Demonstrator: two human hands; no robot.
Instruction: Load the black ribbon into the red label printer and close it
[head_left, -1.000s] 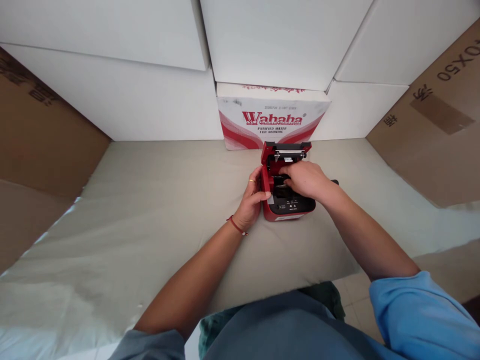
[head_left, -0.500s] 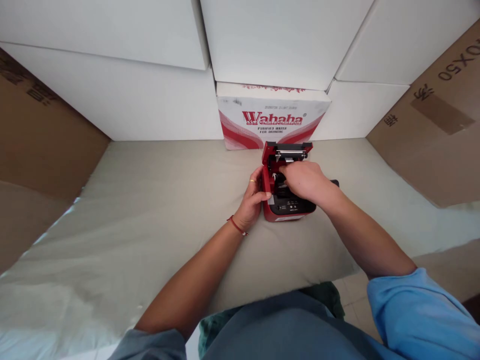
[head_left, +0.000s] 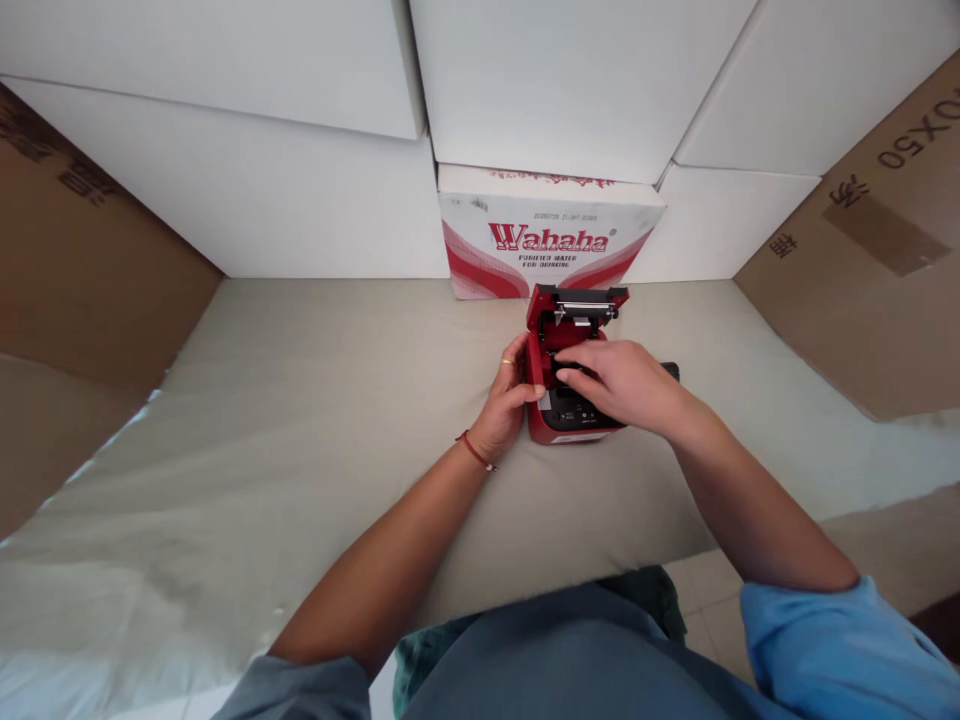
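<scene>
A small red and black label printer (head_left: 577, 437) stands on the cloth in front of me with its lid (head_left: 579, 303) tipped up, showing a metal bar and roller inside. My left hand (head_left: 507, 400) grips the printer's left side, thumb on the near edge and fingers along the wall. Over the open compartment is my right hand (head_left: 619, 382), its thumb and fingers stretched out and apart, the tips reaching into the dark inside. I see nothing held between them. Part of the compartment is hidden by this hand. A black piece (head_left: 670, 371) shows behind the right wrist.
A white and red Wahaha water carton (head_left: 555, 245) stands behind the printer, against large white boxes (head_left: 330, 200). Brown cardboard boxes flank the left (head_left: 90, 300) and right (head_left: 862, 250). A pale cloth (head_left: 337, 380) covers the table, whose near edge is by my body.
My right hand has drawn back slightly toward me and turned, its thumb now visible apart from the fingers. My left hand and the printer stay put, with a slight shift of the view.
</scene>
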